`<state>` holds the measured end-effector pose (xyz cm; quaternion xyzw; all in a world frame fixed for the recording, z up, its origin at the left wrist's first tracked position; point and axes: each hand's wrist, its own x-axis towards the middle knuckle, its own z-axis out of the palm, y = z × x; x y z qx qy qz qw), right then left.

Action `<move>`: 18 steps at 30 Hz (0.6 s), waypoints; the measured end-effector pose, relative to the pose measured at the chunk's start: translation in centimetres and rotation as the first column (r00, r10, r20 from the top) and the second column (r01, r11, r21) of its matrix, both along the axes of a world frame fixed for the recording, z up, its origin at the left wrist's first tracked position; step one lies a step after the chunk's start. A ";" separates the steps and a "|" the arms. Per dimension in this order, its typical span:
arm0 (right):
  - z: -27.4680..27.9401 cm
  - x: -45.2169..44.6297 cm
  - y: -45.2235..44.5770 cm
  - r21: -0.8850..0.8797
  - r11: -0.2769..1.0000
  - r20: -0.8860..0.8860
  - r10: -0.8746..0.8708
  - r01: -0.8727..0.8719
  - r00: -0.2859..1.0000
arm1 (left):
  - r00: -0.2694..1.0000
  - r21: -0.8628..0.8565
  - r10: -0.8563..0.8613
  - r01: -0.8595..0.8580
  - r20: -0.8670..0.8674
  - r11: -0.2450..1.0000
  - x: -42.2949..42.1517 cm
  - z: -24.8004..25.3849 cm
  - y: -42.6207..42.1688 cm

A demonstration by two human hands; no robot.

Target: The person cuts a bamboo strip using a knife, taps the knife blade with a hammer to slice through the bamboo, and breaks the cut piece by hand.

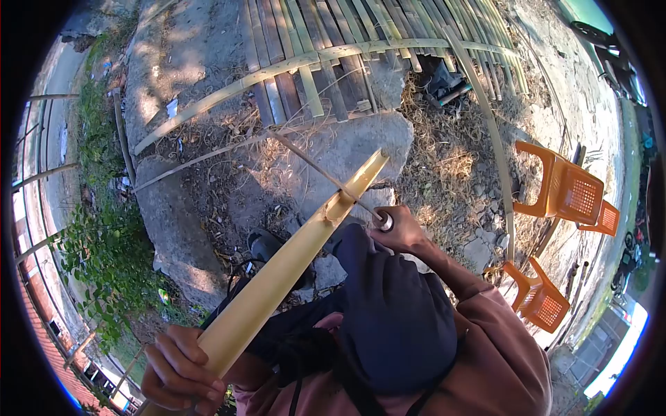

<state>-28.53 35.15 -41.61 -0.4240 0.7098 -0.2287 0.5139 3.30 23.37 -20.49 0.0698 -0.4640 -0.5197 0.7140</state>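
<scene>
A long split piece of bamboo (277,284) slants across the view from lower left to upper centre, its concave far end pointing away from me. My left hand (184,367) is closed around its near part at lower left. My right hand (399,229) grips the handle of a long, thin-bladed knife (309,161). The blade, seen almost edge-on, crosses the bamboo near its far end, beside a node. I cannot tell how deep the edge sits in the bamboo. Dark blue cloth (402,319) lies close below my right hand.
Many bamboo strips (312,41) lie side by side ahead, crossed by a long curved strip (229,82). Concrete slabs (374,142) and curly shavings (451,159) cover the ground. Orange plastic chairs (579,194) lie at right. A leafy plant (104,263) grows at left.
</scene>
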 end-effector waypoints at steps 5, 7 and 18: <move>0.9 -0.1 -0.2 -0.097 0.995 0.069 0.022 -0.015 0.997 | 1.000 -0.058 0.019 -0.019 0.007 0.998 -2.1 0.9 0.4; 0.3 -0.1 -0.7 -0.021 1.000 0.095 -0.012 0.015 0.995 | 0.985 -0.139 -0.171 0.168 -0.008 0.976 -2.5 0.9 -0.3; -0.9 -0.4 -0.7 -0.056 0.998 0.001 -0.021 0.021 1.000 | 0.999 -0.034 -0.038 0.039 0.017 0.999 0.5 0.1 0.7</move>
